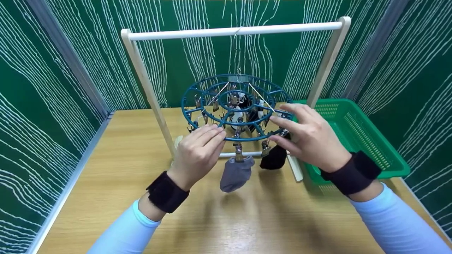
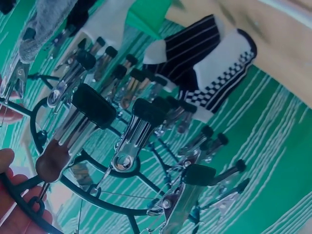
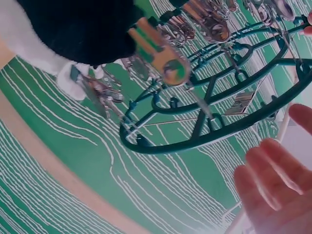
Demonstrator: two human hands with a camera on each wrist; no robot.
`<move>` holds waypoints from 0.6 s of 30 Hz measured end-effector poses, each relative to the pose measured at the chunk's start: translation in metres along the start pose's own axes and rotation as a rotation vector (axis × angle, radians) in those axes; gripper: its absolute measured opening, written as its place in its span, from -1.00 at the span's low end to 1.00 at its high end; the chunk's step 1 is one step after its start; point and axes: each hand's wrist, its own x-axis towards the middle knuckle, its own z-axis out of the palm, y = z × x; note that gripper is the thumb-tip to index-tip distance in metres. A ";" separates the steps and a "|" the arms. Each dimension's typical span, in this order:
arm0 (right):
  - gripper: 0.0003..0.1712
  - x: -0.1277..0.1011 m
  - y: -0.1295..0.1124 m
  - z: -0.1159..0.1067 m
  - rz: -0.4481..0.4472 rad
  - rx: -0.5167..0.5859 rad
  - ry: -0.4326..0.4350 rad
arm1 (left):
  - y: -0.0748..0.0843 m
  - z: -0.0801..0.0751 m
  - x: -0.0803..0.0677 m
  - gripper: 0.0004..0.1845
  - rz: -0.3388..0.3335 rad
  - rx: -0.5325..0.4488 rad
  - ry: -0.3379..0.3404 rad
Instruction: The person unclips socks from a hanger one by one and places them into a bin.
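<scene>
Beyond the light-blue sleeves [image 1: 120, 231], the left hand [image 1: 201, 148] is clamped on the front-left rim of a round clip hanger [image 1: 243, 139], thumb and fingertips on opposite sides. The right hand [image 1: 312, 132] is just beside the right rim, fingers apart and gripping nothing. A grey sock [image 1: 236, 175] hangs clipped at the front (its lower end slanting left), with a black sock [image 1: 275, 158] to its right. Farther back hang a striped sock [image 2: 192, 46] and a checkered sock [image 2: 224, 68]. The hanger hooks over the wooden stand's rail [image 1: 197, 34]; a green plastic basket [image 1: 369, 141] sits at right.
</scene>
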 end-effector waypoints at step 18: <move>-0.81 -0.005 0.005 0.007 -0.091 0.004 -0.007 | 0.005 -0.001 -0.005 -0.71 -0.082 -0.058 0.086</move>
